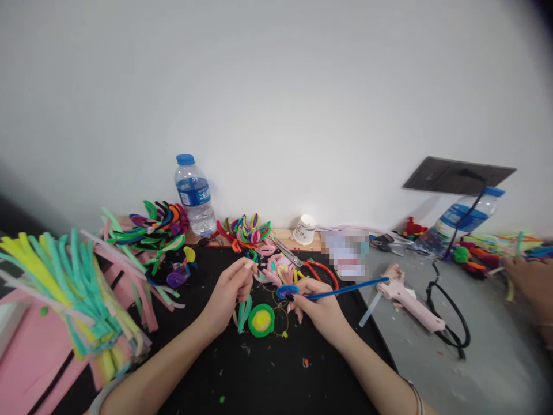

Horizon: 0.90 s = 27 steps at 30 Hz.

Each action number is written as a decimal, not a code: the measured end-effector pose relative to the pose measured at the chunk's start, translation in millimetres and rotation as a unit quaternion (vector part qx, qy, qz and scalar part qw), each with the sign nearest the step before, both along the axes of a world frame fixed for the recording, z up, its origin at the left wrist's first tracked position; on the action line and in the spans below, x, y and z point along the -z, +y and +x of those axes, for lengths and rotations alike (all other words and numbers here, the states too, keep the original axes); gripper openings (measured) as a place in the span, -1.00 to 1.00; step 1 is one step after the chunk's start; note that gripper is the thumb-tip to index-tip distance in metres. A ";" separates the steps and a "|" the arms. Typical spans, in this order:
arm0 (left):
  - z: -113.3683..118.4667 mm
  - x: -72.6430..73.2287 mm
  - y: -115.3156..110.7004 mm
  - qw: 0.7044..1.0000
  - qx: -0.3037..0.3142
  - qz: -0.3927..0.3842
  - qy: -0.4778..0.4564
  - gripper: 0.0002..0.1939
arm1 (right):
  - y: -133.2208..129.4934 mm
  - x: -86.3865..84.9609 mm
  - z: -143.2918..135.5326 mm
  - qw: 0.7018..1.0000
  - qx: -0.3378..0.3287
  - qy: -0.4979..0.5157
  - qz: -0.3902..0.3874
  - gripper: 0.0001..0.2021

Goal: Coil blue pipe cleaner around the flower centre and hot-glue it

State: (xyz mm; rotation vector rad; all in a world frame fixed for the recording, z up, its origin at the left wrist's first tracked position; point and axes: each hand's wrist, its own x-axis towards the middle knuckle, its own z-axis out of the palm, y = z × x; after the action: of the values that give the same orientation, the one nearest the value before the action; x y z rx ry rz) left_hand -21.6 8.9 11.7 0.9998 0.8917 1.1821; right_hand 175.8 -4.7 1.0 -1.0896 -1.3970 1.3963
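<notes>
My right hand [317, 300] pinches a blue pipe cleaner [345, 288]. One end is bent into a small oval with purple inside, and the straight tail points right toward the glue gun. To its left, my left hand [235, 285] is raised with its fingertips pressed together; whatever may be between them is too small to make out. On the black mat [216, 369] below the hands lies a green disc with a yellow centre [261, 320]. Beside it are teal pipe cleaner loops [244, 314] and thin gold rings [281, 320].
Bundled pipe cleaners [78, 288] fill the left side. Behind stand a water bottle [194, 196], a paper cup [305, 229] and red-handled scissors [319, 271]. A pink glue gun [410, 305] with a black cord lies right. Another person's hand [527, 282] is at the far right.
</notes>
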 end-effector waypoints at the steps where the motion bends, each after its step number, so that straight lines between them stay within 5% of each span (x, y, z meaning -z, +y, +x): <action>1: -0.1 -0.3 -1.0 0.999 0.002 0.023 0.041 -0.79 | -0.1 0.3 0.1 1.000 0.000 0.001 0.001 -0.84; 6: 1.2 -7.3 -7.3 0.959 0.059 0.165 0.225 -0.75 | -1.1 -0.8 -0.7 1.000 -0.010 0.005 0.005 -0.85; 14: 6.0 -2.8 -11.1 0.887 0.111 0.248 0.372 -0.72 | -0.6 -1.2 0.6 1.000 -0.009 0.015 0.013 -0.84; 18: 8.1 -3.2 -10.0 0.878 0.136 0.267 0.374 -0.88 | -1.7 -1.2 -1.2 0.999 -0.023 0.025 0.008 -0.84; 21: 7.6 -0.4 -8.1 0.877 0.148 0.275 0.366 -0.81 | -2.4 -2.5 -2.6 0.999 -0.031 0.023 0.003 -0.84; 27: 4.4 1.4 -5.3 0.909 0.133 0.223 0.327 -0.76 | -1.1 -2.1 0.1 1.000 -0.015 0.022 0.006 -0.84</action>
State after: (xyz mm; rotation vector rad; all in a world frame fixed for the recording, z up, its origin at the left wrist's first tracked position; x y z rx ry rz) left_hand -17.2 3.6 10.3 1.9003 0.9688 0.8264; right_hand 175.8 -5.8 3.1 -1.0277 -1.3940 1.4228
